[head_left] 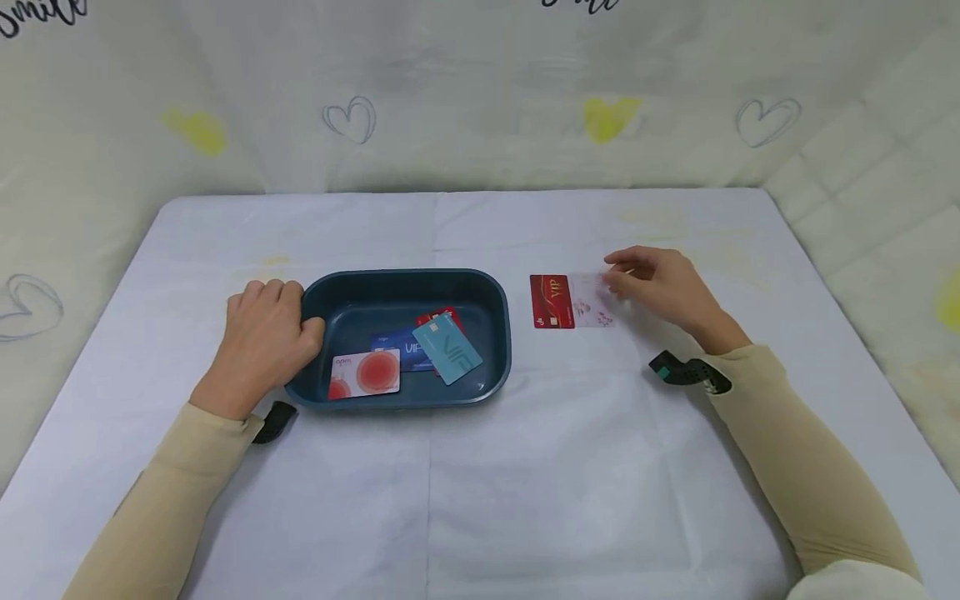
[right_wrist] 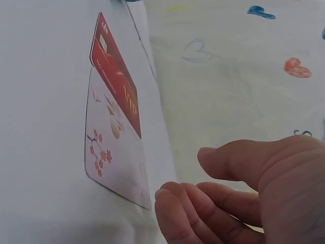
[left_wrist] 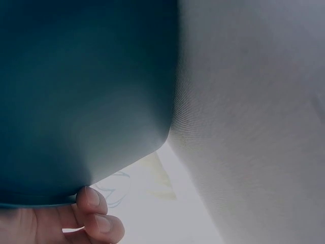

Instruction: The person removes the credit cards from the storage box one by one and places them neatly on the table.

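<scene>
A dark blue tray [head_left: 480, 367] holds several cards, among them a white card with red circles [head_left: 365, 373] and a light blue card [head_left: 447, 348]. My left hand [head_left: 270, 342] grips the tray's left end; in the left wrist view its fingertips [left_wrist: 101, 213] curl at the rim. Right of the tray, a red VIP card [head_left: 552, 302] lies against a pale flowered card [head_left: 594, 302], both plain in the right wrist view. My right hand [head_left: 663, 287] is at the pale card's right side, fingers relaxed and slightly bent, holding nothing; whether a fingertip touches the card is unclear.
A white cloth [head_left: 570, 500] covers the table. Behind it hangs a pale backdrop [head_left: 465, 108] with drawn hearts. A black band [head_left: 276, 422] is at my left wrist, and another black band [head_left: 686, 371] is at my right wrist.
</scene>
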Demonstrator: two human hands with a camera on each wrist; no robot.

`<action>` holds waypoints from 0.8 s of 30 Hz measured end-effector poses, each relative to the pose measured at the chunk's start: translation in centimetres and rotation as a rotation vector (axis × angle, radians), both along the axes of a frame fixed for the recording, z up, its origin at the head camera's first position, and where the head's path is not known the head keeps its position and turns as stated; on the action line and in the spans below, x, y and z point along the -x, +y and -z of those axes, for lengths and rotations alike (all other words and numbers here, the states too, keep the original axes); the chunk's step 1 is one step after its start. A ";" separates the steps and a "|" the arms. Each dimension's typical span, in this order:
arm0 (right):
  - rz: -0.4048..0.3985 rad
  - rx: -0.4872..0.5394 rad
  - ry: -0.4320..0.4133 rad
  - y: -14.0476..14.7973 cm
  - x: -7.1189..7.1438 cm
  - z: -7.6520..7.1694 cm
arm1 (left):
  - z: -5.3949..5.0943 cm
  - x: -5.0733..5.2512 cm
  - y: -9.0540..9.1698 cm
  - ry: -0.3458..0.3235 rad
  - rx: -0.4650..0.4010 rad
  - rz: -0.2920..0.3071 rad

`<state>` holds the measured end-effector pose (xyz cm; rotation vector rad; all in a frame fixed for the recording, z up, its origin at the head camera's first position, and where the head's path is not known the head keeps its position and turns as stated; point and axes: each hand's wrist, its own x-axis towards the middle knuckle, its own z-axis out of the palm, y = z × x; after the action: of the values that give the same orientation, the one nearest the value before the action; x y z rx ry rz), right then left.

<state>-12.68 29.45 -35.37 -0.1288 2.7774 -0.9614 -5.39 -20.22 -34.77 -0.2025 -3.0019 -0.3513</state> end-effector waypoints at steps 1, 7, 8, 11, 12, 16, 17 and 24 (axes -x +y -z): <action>-0.003 0.005 0.010 0.1 -0.1 -0.1 | 0.0 0.1 0.1 0.001 0.000 0.002; -0.026 0.062 0.082 -0.2 -0.3 -0.6 | 0.0 0.3 0.7 0.008 0.004 0.002; -0.035 0.070 0.097 -0.4 -0.2 -0.7 | 0.0 0.3 0.7 0.008 0.004 0.001; -0.062 0.082 0.130 -1.0 -0.1 -1.2 | 0.0 0.3 0.7 0.008 0.005 0.000; -0.068 0.086 0.135 -1.3 -0.1 -1.4 | 0.0 0.3 0.6 0.008 0.006 -0.001; -0.085 0.098 0.127 -2.4 -0.4 -2.3 | -0.1 0.3 0.6 0.005 0.003 -0.001; -0.089 0.104 0.122 -2.6 -0.5 -2.5 | -0.1 0.3 0.6 0.004 0.002 0.001; -0.137 0.125 0.132 -4.5 -1.1 -3.8 | 0.0 0.3 0.7 -0.002 -0.005 0.007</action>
<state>-11.56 24.94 -31.57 -0.4093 2.7800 -1.1289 -5.68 -19.53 -34.74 -0.2121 -3.0023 -0.3601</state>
